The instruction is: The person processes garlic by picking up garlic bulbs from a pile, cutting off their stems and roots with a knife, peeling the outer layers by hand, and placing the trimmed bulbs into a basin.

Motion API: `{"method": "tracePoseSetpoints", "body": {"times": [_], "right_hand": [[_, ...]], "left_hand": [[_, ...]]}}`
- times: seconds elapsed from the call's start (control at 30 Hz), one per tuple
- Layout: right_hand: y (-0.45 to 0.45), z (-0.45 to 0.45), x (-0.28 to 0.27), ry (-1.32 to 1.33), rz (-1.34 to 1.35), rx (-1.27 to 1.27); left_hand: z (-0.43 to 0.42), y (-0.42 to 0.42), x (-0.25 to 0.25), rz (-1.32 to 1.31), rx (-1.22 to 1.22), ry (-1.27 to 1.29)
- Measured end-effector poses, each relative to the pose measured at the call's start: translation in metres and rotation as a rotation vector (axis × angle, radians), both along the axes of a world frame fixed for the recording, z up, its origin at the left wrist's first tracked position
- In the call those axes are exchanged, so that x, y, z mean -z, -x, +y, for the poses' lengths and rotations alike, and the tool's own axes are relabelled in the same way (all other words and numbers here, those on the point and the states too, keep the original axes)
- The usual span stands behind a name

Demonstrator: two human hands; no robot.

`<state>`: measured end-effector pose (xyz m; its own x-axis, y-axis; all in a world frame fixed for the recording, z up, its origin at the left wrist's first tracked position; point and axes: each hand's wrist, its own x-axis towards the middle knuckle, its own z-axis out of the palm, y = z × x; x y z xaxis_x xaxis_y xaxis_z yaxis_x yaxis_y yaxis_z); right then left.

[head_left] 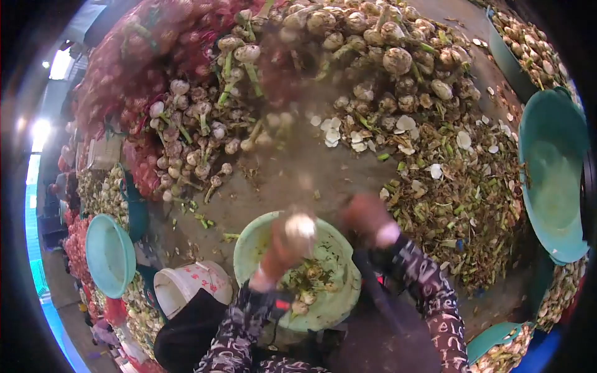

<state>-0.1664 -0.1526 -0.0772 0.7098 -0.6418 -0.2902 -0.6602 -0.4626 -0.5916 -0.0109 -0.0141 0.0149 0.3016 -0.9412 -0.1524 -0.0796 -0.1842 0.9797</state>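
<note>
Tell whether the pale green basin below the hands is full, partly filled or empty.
Partly filled: a few bulbs and plant scraps lie in the basin, much of its inside bare.

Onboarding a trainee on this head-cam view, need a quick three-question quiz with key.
1. True or false: the right hand is touching the garlic bulb in the left hand.
2. Which container stands just left of the pale green basin?
a) a wooden crate
b) a white bucket with red marks
c) a glass jar
3. Fill in: the heap of stalk and skin trimmings lies to the ____ of that basin.

Key: 1 false, the hands are apart; 2 b; 3 right.
</note>
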Motion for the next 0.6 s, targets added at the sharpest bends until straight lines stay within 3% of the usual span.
{"method": "tracePoseSetpoints", "body": {"times": [0.03, 0.07, 0.1, 0.17, 0.2, 0.3, 0.37, 0.47, 0.5, 0.57, 0.6], "right_hand": [[0.009, -0.019, -0.046, -0.195, 0.198, 0.314], [0.024, -0.033, -0.066, -0.374, 0.243, 0.376], [0.03, -0.037, -0.054, -0.362, 0.229, 0.334], [0.054, -0.025, -0.026, 0.052, 0.019, 0.398], [0.053, -0.024, -0.038, -0.026, -0.024, 0.368], [0.047, 0.002, -0.049, -0.147, -0.196, 0.302], [0.046, 0.02, -0.011, -0.159, -0.351, 0.366], [0.034, 0.023, -0.002, -0.257, -0.313, 0.385], [0.028, 0.02, -0.013, -0.239, -0.29, 0.382], [0.016, 0.013, -0.044, -0.221, -0.264, 0.38], [0.009, 0.007, -0.066, -0.233, -0.443, 0.42]], "left_hand": [[-0.002, 0.005, -0.018, 0.0, 0.14, 0.262], [-0.011, 0.01, -0.042, -0.018, 0.245, 0.348], [-0.011, 0.006, -0.045, -0.046, 0.209, 0.355], [-0.02, 0.002, -0.039, 0.375, 0.094, -0.096], [-0.025, -0.002, -0.02, 0.179, 0.101, -0.092], [-0.028, -0.008, -0.007, 0.085, -0.008, 0.053], [-0.026, -0.01, 0.003, 0.054, -0.112, -0.082], [-0.029, -0.002, 0.007, 0.425, -0.479, 0.105], [-0.026, -0.005, 0.017, 0.424, -0.482, 0.105], [-0.017, -0.012, 0.048, 0.787, -0.564, 0.1], [-0.02, -0.009, 0.049, 0.791, -0.559, 0.099]]}}
